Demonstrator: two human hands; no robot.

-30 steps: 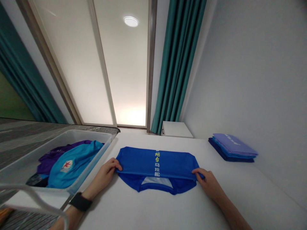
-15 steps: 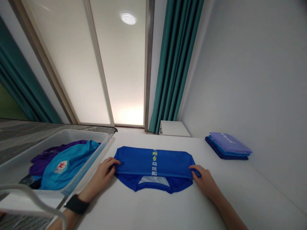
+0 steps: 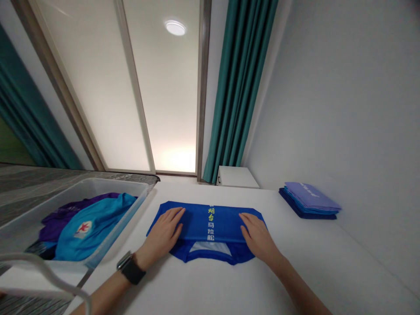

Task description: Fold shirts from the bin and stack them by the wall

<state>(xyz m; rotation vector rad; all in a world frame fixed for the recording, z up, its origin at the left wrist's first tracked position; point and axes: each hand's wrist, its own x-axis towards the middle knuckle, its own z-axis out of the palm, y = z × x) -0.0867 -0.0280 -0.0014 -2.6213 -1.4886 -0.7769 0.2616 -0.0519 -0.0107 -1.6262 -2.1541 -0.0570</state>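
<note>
A blue T-shirt (image 3: 226, 223) lies partly folded on the white table (image 3: 210, 288), its neckline toward me and yellow and white lettering down its middle. Flat on its left part rests my left hand (image 3: 166, 232), fingers stretched out, with a dark watch (image 3: 131, 267) on the wrist. My right hand (image 3: 257, 236) lies on the right part in the same way, fingers extended. Neither hand grips the cloth. Parts of the shirt's two sides are hidden under the hands.
Left of the table, a translucent plastic bin (image 3: 141, 192) holds loose purple and light-blue clothes (image 3: 88, 227). A stack of folded clothes (image 3: 311, 199) sits at the table's right, near the wall. In the lower left foreground is a blurred pale curved bar (image 3: 49, 275).
Both hands have released the shirt's side edges and moved inward onto its top, fingers now laid flat. The shirt stays in about the same place.
</note>
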